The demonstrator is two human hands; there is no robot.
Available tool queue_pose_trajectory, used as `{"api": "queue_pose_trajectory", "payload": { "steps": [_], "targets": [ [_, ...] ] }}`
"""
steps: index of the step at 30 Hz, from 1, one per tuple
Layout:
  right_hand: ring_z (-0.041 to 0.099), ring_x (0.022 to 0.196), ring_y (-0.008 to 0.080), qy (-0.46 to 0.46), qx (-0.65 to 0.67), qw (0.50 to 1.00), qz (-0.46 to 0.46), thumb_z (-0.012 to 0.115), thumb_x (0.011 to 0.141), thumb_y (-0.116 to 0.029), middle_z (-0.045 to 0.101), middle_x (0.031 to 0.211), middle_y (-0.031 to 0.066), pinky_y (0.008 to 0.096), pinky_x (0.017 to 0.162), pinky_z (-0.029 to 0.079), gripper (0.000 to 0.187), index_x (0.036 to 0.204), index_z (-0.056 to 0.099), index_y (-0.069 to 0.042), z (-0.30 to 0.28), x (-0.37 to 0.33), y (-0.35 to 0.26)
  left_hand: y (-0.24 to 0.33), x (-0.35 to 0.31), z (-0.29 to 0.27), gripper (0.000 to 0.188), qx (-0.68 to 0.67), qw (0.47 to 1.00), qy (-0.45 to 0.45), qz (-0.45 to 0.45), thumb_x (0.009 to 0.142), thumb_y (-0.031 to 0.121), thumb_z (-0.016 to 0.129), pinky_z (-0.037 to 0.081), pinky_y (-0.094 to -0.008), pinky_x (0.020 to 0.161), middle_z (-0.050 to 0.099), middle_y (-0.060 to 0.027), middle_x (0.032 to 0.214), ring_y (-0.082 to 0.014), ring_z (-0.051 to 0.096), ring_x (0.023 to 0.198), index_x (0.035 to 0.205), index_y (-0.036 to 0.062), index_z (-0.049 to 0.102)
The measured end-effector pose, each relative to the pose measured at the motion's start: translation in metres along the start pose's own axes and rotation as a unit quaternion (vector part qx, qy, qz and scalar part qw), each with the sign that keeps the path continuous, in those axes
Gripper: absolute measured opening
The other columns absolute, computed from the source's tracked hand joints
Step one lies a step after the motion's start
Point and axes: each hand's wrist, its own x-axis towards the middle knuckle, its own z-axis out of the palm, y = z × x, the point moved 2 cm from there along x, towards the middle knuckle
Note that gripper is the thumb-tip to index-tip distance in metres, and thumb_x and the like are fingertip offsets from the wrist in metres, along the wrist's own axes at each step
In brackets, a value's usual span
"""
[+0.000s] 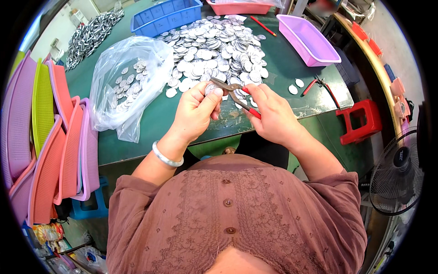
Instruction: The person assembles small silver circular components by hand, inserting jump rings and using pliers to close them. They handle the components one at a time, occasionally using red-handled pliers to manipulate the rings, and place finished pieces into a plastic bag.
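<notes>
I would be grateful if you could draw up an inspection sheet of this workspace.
Surface: green table, scuffed along its front right edge.
Job's things: silvery disc, red-handled pliers with their jaws at it, pile of discs.
Clutter: clear plastic bag with discs showing through, blue basket, purple basket, red pen, second red-handled tool, heap of metal parts.
Hands: left hand pinches the disc; right hand grips the pliers.
Cables: none clearly made out.
Surroundings: stacked baskets left; red stool and black fan right.
</notes>
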Motion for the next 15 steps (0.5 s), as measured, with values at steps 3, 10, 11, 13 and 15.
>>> {"api": "queue_pose_trajectory", "payload": {
  "steps": [3, 10, 11, 13, 15],
  "targets": [
    [0.053, 0.081, 0.0320, -0.003, -0.005, 1.000, 0.013, 0.061, 0.068, -0.009, 0.050, 0.088, 0.0148, 0.0386, 0.066, 0.044, 0.041, 0.104, 0.043, -0.001, 0.0018, -0.0012, 0.0008, -0.0021, 0.0006, 0.0018, 0.016, -0.009, 1.000, -0.003, 0.001, 0.088, 0.017, 0.048, 0.034, -0.0169, 0.046, 0.047, 0.0023, 0.059, -0.0040, 0.042, 0.048, 0.083, 0.0028, 0.054],
    [0.054, 0.077, 0.0332, 0.015, -0.006, 1.000, -0.017, 0.060, 0.069, -0.008, 0.051, 0.086, 0.0154, 0.0395, 0.064, 0.044, 0.038, 0.103, 0.044, -0.001, -0.0008, -0.0024, 0.0009, -0.0038, -0.0001, 0.0019, 0.019, -0.011, 1.000, -0.016, 0.007, 0.088, 0.020, 0.048, 0.034, -0.0170, 0.046, 0.047, 0.0022, 0.059, -0.0042, 0.041, 0.049, 0.085, 0.0025, 0.055],
    [0.054, 0.076, 0.0333, 0.010, -0.007, 1.000, -0.012, 0.059, 0.069, -0.008, 0.051, 0.086, 0.0155, 0.0396, 0.064, 0.044, 0.037, 0.102, 0.044, -0.001, -0.0005, -0.0033, 0.0019, -0.0035, -0.0001, 0.0022, 0.019, -0.011, 1.000, -0.019, 0.006, 0.088, 0.020, 0.048, 0.034, -0.0171, 0.046, 0.047, 0.0021, 0.059, -0.0043, 0.041, 0.049, 0.085, 0.0023, 0.055],
    [0.054, 0.075, 0.0338, 0.003, -0.006, 1.000, -0.003, 0.058, 0.069, -0.007, 0.052, 0.085, 0.0158, 0.0399, 0.064, 0.044, 0.035, 0.101, 0.045, -0.001, 0.0001, -0.0045, 0.0028, -0.0036, -0.0002, 0.0023, 0.020, -0.014, 1.000, -0.027, 0.006, 0.088, 0.021, 0.048, 0.034, -0.0172, 0.046, 0.047, 0.0020, 0.059, -0.0044, 0.041, 0.050, 0.086, 0.0018, 0.055],
    [0.054, 0.074, 0.0345, -0.002, -0.001, 1.000, 0.004, 0.057, 0.069, -0.007, 0.052, 0.085, 0.0162, 0.0403, 0.063, 0.044, 0.033, 0.100, 0.045, -0.001, 0.0003, -0.0053, 0.0032, -0.0040, -0.0004, 0.0019, 0.021, -0.021, 0.999, -0.039, 0.006, 0.089, 0.021, 0.048, 0.034, -0.0173, 0.046, 0.047, 0.0020, 0.059, -0.0045, 0.042, 0.050, 0.087, 0.0014, 0.055]
  ]
}}
